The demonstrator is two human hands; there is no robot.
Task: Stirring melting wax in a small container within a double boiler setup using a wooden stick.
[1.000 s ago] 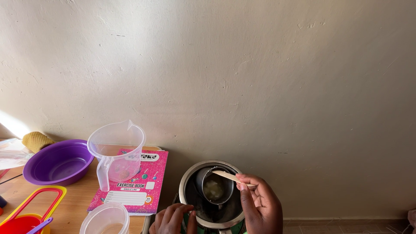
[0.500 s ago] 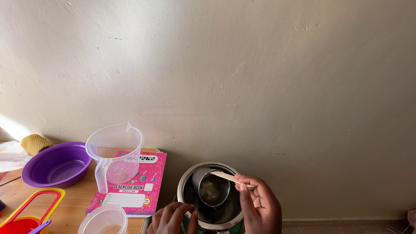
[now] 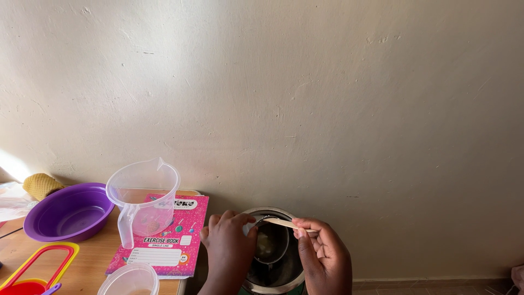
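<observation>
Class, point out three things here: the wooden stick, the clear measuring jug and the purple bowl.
wooden stick (image 3: 284, 223), head view, on its pale flat blade.
clear measuring jug (image 3: 146, 192), head view, on its front wall.
purple bowl (image 3: 66, 213), head view, on its inner wall.

Pale wooden stick (image 3: 288, 223) flat over steel pot (image 3: 275, 281), small cup (image 3: 270, 246) inside

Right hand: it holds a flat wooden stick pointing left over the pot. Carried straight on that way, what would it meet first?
Probably the left hand, gripping the small inner cup; the stick in the right hand ends just short of it, though depth is unclear.
</observation>
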